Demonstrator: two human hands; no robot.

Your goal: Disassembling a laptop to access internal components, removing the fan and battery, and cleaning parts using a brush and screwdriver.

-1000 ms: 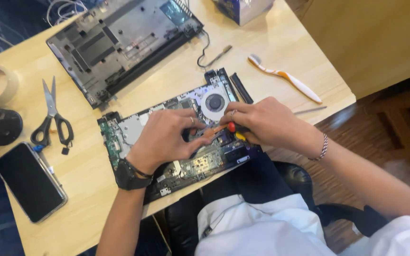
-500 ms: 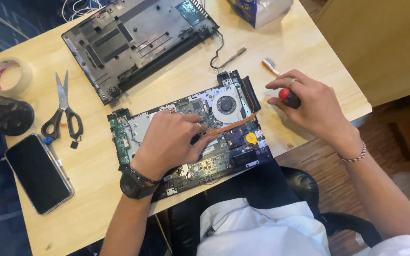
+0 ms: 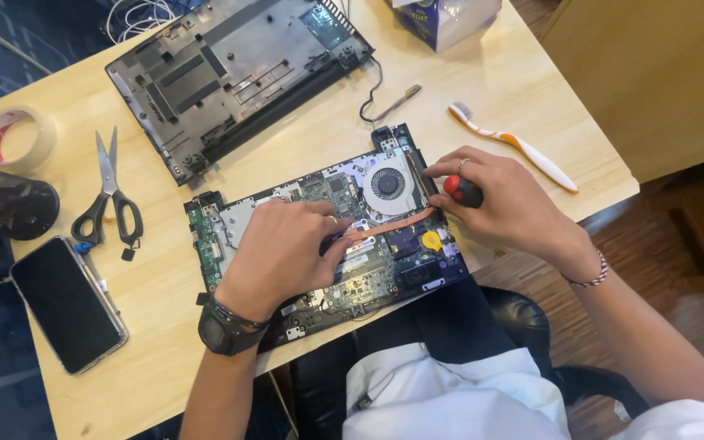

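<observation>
Fingers of the right hand (image 3: 503, 204) were wrapped around the red-and-black handle of a screwdriver (image 3: 463, 191), holding it at the 3 o'clock end of the opened laptop board (image 3: 368, 269), just beside the round cooling fan (image 3: 387, 183). Whether the tip touched the board could not be told, since the hand hid it. The left hand (image 3: 283, 248) lay palm-down on the middle of the board, its fingers curled and pressing on the parts near a copper heat pipe (image 3: 397, 224) that ran from under them toward the fan; it gripped nothing that could be seen. A black wristwatch (image 3: 222, 330) sat on that wrist, and a thin bracelet (image 3: 588, 273) circled the right one.

The board rested on the near edge of a pale wooden table (image 3: 165, 326), straight ahead of the seated person. At 12 o'clock from it lay the grey bottom cover (image 3: 238, 73) of the laptop, inner side up. At 2 o'clock a white-and-orange toothbrush (image 3: 515, 147) lay on the wood, well apart from the board. At 9 o'clock were black-handled scissors (image 3: 107, 195); beyond them, at 10 o'clock, a roll of tape (image 3: 14, 138), and at 8 o'clock a dark smartphone (image 3: 67, 301) lay face up.
</observation>
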